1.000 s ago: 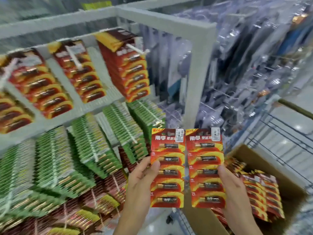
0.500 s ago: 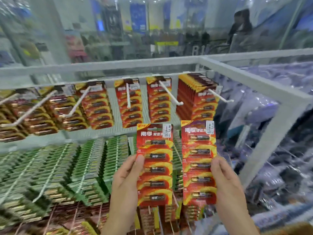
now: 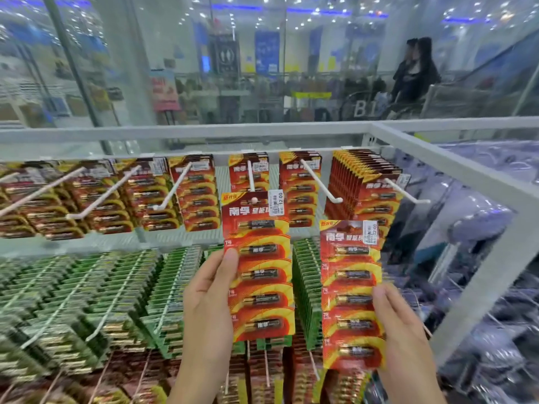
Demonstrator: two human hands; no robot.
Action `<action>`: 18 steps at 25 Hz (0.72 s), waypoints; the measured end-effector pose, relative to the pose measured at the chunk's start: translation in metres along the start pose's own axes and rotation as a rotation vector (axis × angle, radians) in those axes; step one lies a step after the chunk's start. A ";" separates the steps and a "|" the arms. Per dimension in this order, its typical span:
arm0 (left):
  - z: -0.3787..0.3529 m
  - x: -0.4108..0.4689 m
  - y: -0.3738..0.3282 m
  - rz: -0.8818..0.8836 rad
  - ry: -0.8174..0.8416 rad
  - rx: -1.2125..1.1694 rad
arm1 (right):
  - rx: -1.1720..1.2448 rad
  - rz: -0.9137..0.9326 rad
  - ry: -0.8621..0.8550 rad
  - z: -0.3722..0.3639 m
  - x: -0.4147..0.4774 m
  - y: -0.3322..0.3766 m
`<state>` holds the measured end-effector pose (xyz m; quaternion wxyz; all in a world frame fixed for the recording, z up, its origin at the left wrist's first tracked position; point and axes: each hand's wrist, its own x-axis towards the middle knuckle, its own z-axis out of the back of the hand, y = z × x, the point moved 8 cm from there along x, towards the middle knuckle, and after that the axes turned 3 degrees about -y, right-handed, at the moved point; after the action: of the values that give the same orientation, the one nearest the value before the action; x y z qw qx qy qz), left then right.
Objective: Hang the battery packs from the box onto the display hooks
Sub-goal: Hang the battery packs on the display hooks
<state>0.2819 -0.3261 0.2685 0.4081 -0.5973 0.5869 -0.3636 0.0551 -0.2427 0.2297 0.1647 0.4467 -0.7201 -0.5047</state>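
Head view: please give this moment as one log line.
left hand: holds battery pack, hole at white hook tip | right hand: holds second pack, lower, unhung | stage: hanging

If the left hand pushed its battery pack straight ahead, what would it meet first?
Probably the white hook: its tip seems to sit at the hang hole of the red pack the left hand grips. The hanging packs come behind it, though depth is unclear.

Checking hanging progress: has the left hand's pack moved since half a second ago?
Yes: the left pack rose to the white hook; its hole now meets the hook's tip.
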 end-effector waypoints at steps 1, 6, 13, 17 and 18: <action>0.001 0.001 0.001 0.004 -0.006 0.006 | -0.015 0.003 0.005 0.001 -0.001 0.000; 0.002 0.012 0.007 0.014 -0.036 0.037 | -0.043 0.007 0.026 0.005 -0.003 0.000; -0.016 0.065 0.005 -0.032 -0.002 0.126 | -0.123 0.139 0.117 -0.013 0.000 0.023; -0.024 0.100 0.004 -0.051 0.007 0.157 | -0.183 0.223 0.120 -0.021 0.004 0.032; -0.024 0.108 0.005 -0.046 0.006 0.169 | -0.187 0.228 0.110 -0.020 0.006 0.031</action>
<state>0.2628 -0.4352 0.2694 0.4470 -0.5729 0.5413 -0.4229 0.0506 -0.2568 0.2646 0.3009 0.3719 -0.7059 -0.5224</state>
